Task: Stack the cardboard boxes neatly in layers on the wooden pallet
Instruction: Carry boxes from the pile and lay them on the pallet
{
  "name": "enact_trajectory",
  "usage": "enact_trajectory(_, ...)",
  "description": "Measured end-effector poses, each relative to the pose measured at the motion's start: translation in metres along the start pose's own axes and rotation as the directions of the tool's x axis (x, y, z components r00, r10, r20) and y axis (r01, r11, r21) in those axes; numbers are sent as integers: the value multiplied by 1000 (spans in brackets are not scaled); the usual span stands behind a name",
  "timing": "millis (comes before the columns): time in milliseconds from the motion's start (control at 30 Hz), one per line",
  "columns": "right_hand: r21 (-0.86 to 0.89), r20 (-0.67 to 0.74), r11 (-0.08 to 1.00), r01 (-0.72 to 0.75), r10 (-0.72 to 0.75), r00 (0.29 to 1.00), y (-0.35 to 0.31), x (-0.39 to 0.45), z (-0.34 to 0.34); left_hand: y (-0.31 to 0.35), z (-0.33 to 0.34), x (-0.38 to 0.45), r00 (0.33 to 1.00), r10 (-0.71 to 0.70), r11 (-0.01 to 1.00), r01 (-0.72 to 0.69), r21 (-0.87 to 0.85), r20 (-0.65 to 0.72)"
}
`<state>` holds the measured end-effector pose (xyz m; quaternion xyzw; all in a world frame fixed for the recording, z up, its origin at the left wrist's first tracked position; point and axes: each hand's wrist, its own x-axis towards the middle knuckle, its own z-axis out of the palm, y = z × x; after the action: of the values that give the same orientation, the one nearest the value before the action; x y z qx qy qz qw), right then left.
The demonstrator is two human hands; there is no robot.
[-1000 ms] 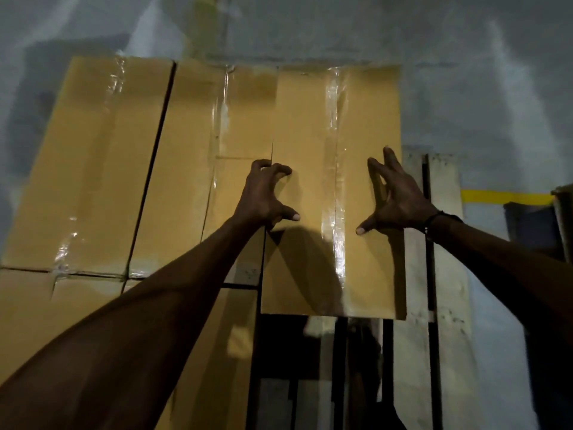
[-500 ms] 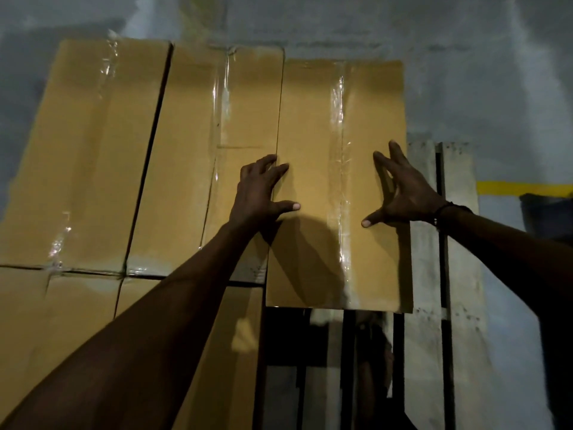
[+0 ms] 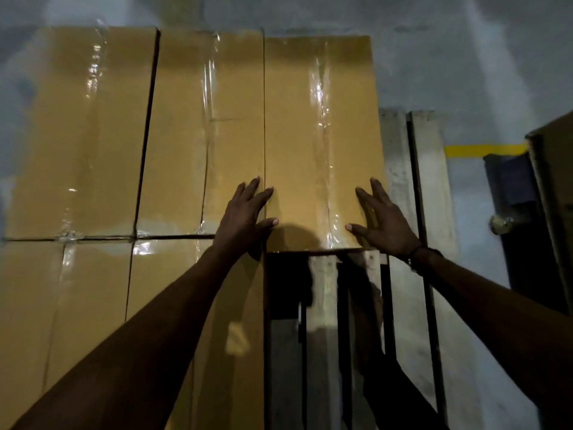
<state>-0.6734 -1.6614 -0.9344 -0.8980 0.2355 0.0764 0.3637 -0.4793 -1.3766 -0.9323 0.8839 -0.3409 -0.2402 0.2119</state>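
- The left hand [image 3: 245,215] lies flat with fingers straight and spread. It rests on the crack where the new box [image 3: 319,144] meets the box beside it [image 3: 210,131]. It grips nothing.
- The right hand [image 3: 379,220] also lies flat and open on the top of the new box, near its right edge. It holds nothing either.
- The new box sits on the wooden pallet [image 3: 424,181], at the far side, with bare slats showing to its right and in front of it.
- Its long side runs from near to far, away from the person. The shiny tape [image 3: 322,135] runs the same way down its middle.
- Its left side touches the next box, but its far end sits a bit short of that box's far end.
- To do this step well, I think both hands should push gently and evenly, so the box slides straight and lines up with its row.
- Pushing harder on one side could turn it crooked.
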Motion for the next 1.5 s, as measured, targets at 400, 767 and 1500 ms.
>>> enact_trajectory(400, 82, -159, 995, -51, 64, 985, 15, -36, 50, -5, 18, -39, 997, 72, 997, -71, -43, 17)
enact_trajectory(767, 39, -143, 997, -61, 66, 988, 4, -11, 36, 10, 10, -34, 997, 5, 995, 4, 96, -83)
enact_trajectory(1500, 136, -145, 986, -97, 117, 982, -144, -102, -22, 56, -80, -138, 991, -84, 991, 72, -112, -105)
